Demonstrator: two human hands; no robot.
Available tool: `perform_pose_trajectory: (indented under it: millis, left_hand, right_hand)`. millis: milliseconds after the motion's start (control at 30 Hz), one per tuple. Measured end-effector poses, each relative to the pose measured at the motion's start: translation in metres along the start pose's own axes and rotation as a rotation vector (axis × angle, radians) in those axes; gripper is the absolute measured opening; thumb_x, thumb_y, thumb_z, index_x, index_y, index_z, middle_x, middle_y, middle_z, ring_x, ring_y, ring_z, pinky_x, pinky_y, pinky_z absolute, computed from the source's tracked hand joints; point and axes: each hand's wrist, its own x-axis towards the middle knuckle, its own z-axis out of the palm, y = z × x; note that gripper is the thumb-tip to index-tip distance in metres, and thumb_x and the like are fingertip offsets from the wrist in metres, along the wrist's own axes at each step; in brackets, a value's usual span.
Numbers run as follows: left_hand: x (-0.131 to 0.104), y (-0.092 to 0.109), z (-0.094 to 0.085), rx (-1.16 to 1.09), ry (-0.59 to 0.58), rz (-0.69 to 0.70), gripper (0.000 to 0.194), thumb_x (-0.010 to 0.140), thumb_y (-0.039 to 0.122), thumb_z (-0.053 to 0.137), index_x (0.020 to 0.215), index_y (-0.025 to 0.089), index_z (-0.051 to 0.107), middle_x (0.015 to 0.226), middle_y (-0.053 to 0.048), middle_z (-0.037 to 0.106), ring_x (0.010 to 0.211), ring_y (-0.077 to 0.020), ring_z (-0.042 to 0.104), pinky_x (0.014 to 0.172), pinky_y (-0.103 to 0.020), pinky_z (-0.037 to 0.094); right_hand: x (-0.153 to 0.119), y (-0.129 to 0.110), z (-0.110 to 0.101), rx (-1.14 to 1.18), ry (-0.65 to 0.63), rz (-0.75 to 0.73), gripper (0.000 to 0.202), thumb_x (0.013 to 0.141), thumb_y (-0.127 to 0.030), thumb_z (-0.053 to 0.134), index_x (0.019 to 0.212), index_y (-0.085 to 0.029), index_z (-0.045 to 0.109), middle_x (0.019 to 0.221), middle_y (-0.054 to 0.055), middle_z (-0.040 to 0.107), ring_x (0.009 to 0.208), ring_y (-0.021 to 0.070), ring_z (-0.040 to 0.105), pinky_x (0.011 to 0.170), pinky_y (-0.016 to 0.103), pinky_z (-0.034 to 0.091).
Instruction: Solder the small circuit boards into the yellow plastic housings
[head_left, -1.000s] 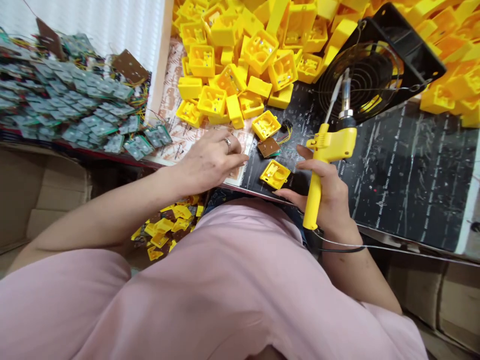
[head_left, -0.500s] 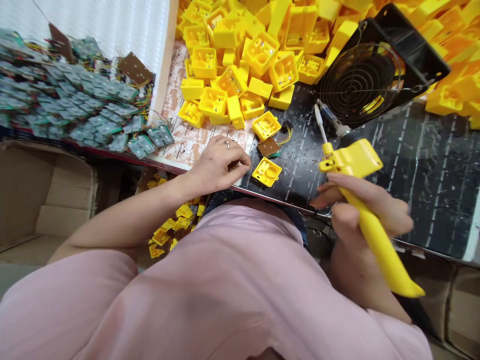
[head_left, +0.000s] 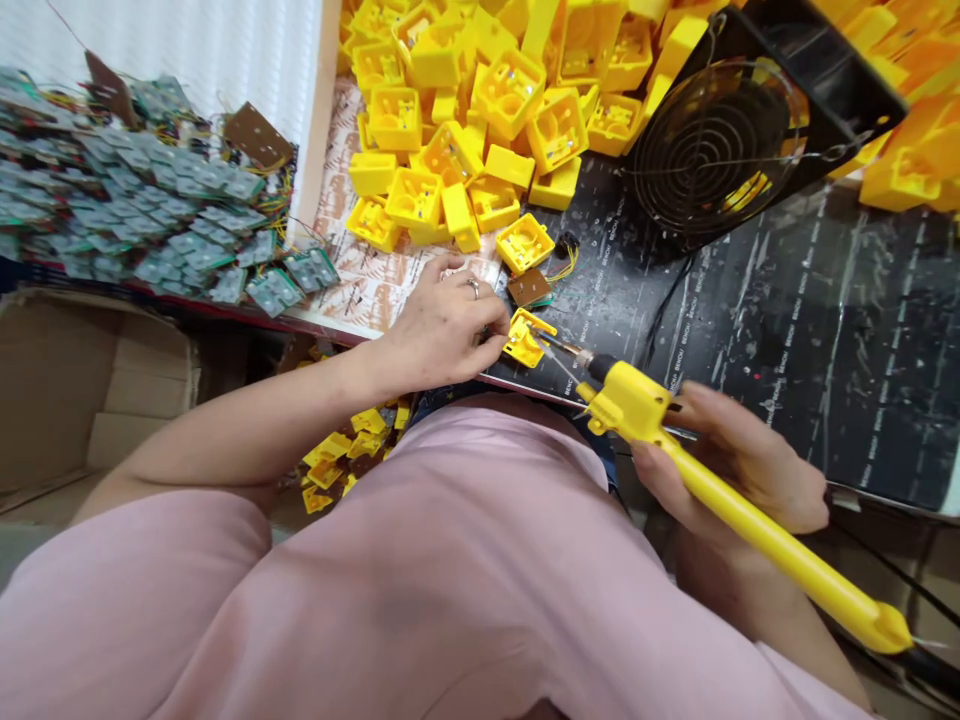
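With its thumb and fingers pinched, my left hand (head_left: pixel 450 325) is at the left edge of a small open yellow plastic case (head_left: pixel 524 343), at the bench's front edge. My right hand (head_left: pixel 739 455) is wrapped round the handle of a yellow soldering iron (head_left: pixel 637 400) with a thin feed tube beside its tip. The tip points left and reaches into the case; exact contact is too small to see. Just behind lie a brown circuit board (head_left: pixel 529 288) with yellow wires and a second open yellow case (head_left: pixel 525 244).
Yellow cases (head_left: pixel 450 150) are heaped at the back. A black fan (head_left: pixel 705 160) stands tilted behind the iron. Many grey-green circuit boards (head_left: pixel 172 220) with wires pile up at left. Below the bench are a cardboard box (head_left: pixel 135 400) and more yellow parts (head_left: pixel 337 455).
My right hand has swung the soldering iron's tip from beside the fan down and left into the near case. My left fingers have closed in on that case's edge.
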Motion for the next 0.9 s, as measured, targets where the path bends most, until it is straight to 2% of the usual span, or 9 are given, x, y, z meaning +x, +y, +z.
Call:
perform_pose_trajectory:
  millis: [67,200,233,333,400,533,633,833,900]
  left_hand:
    - [0.002,0.001,0.0,0.057,-0.006,0.029,0.023,0.091,0.027,0.054,0.079,0.022,0.073,0.077,-0.003,0.075,0.086,-0.0227,0.068,0.11,-0.052,0.044]
    - [0.006,0.003,-0.002,0.128,-0.025,0.062,0.024,0.09,0.026,0.053,0.078,0.021,0.072,0.075,-0.002,0.073,0.084,-0.0225,0.067,0.107,-0.052,0.045]
    - [0.007,0.003,-0.003,0.143,-0.03,0.066,0.025,0.091,0.026,0.052,0.077,0.021,0.072,0.075,-0.002,0.073,0.085,-0.0226,0.067,0.106,-0.052,0.045]
    - [0.009,0.004,-0.005,0.19,-0.06,0.096,0.027,0.091,0.025,0.05,0.077,0.021,0.073,0.075,-0.002,0.072,0.086,-0.0235,0.067,0.105,-0.053,0.047]
    - [0.01,0.005,-0.005,0.214,-0.078,0.101,0.027,0.09,0.026,0.05,0.076,0.02,0.072,0.074,-0.003,0.072,0.088,-0.0244,0.068,0.105,-0.054,0.047]
    - [0.011,0.006,-0.004,0.171,-0.081,0.036,0.025,0.09,0.028,0.051,0.073,0.022,0.069,0.075,-0.002,0.071,0.093,-0.0257,0.069,0.108,-0.057,0.044]
    - [0.012,0.006,-0.005,0.127,-0.105,0.03,0.024,0.089,0.028,0.052,0.073,0.023,0.069,0.075,-0.001,0.071,0.094,-0.0263,0.069,0.109,-0.059,0.042]
    - [0.014,0.007,-0.009,0.134,-0.133,0.035,0.025,0.089,0.027,0.051,0.073,0.022,0.07,0.074,-0.002,0.071,0.095,-0.0282,0.07,0.107,-0.06,0.044]
    - [0.014,0.007,-0.009,0.128,-0.131,0.033,0.025,0.088,0.027,0.052,0.073,0.022,0.07,0.074,-0.002,0.07,0.094,-0.028,0.07,0.107,-0.06,0.044]
  right_hand:
    - [0.009,-0.01,0.003,0.003,-0.054,-0.11,0.056,0.085,-0.013,0.082,0.136,-0.028,0.068,0.091,0.001,0.078,0.072,0.02,0.075,0.058,0.032,0.062]
    - [0.027,-0.019,0.0,-0.011,-0.131,-0.246,0.011,0.096,-0.02,0.075,0.105,-0.021,0.069,0.076,0.003,0.074,0.064,0.0169,0.073,0.053,0.026,0.06]
    - [0.031,-0.02,-0.001,-0.036,-0.167,-0.267,0.006,0.098,-0.021,0.073,0.098,-0.02,0.068,0.075,0.003,0.073,0.063,0.0162,0.073,0.052,0.024,0.058]
    - [0.042,-0.023,-0.002,-0.109,-0.284,-0.348,0.016,0.1,-0.022,0.071,0.086,-0.02,0.064,0.072,0.003,0.073,0.061,0.0144,0.073,0.049,0.021,0.054]
    - [0.046,-0.025,-0.002,-0.142,-0.335,-0.361,0.018,0.102,-0.02,0.066,0.085,-0.02,0.064,0.073,0.003,0.074,0.063,0.0134,0.073,0.053,0.02,0.056]
    - [0.045,-0.029,-0.007,-0.126,-0.304,-0.372,0.013,0.094,-0.013,0.076,0.091,-0.018,0.064,0.078,0.001,0.074,0.066,0.0119,0.073,0.06,0.019,0.057]
    - [0.044,-0.029,-0.01,-0.109,-0.327,-0.298,0.011,0.095,-0.01,0.072,0.095,-0.019,0.065,0.084,0.003,0.075,0.07,0.0136,0.074,0.067,0.023,0.06]
    - [0.042,-0.024,-0.009,-0.097,-0.309,-0.403,0.023,0.087,-0.008,0.082,0.098,-0.02,0.066,0.085,0.001,0.075,0.07,0.0127,0.072,0.061,0.021,0.058]
    - [0.037,-0.022,-0.014,-0.091,-0.318,-0.33,0.019,0.089,-0.009,0.078,0.099,-0.02,0.066,0.085,0.002,0.075,0.072,0.013,0.072,0.065,0.022,0.059]
